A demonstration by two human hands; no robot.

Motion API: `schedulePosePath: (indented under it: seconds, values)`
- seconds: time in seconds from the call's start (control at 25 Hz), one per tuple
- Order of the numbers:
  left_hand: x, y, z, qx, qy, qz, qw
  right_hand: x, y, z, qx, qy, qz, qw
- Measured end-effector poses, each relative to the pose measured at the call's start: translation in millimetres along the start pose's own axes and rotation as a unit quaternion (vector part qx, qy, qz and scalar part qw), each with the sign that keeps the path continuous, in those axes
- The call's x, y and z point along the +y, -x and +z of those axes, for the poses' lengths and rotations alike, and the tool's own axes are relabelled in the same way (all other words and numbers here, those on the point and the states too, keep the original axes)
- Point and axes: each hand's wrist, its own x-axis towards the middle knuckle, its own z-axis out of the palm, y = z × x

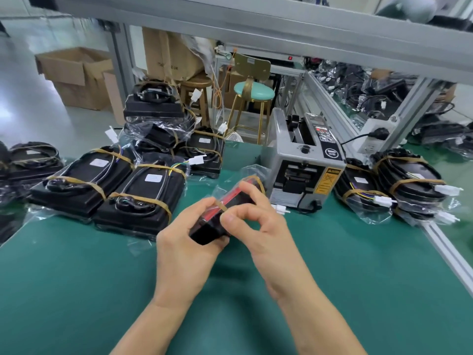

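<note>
A black and red unit (pixel 225 211) in a clear plastic bag is held on edge above the green mat (pixel 102 290), in the middle of the view. My left hand (pixel 186 237) grips its near end from the left, fingers wrapped under it. My right hand (pixel 256 216) reaches over from the right; its thumb and forefinger pinch a tan rubber band (pixel 222 206) stretched across the unit. The far end of the unit carries another tan band (pixel 259 181).
Bagged black units bound with tan bands lie in a group at the left (pixel 107 185) and in a stack at the right (pixel 399 185). A grey tape dispenser machine (pixel 304 162) stands just behind the hands. Beyond the table are a teal stool (pixel 253 93) and cardboard boxes (pixel 76 75).
</note>
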Motion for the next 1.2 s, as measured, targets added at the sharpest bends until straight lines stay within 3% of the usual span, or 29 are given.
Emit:
schedulePosePath:
  seconds: [0.56,0.88,1.2]
  values:
    - [2.7,0.8,2.1,0.001,0.014,-0.019,1.0,3.8,-6.3,4.7,0.044,0.014,0.017,0.999]
    - [3.3,0.1,1.4,0.001,0.002,-0.019,1.0,4.2,-5.8,-2.9,0.054,-0.119,0.038,0.991]
    - [3.4,1.8,3.5,-0.003,-0.004,0.006,1.0,7.1,-3.2,4.2,0.052,-0.012,0.012,0.998]
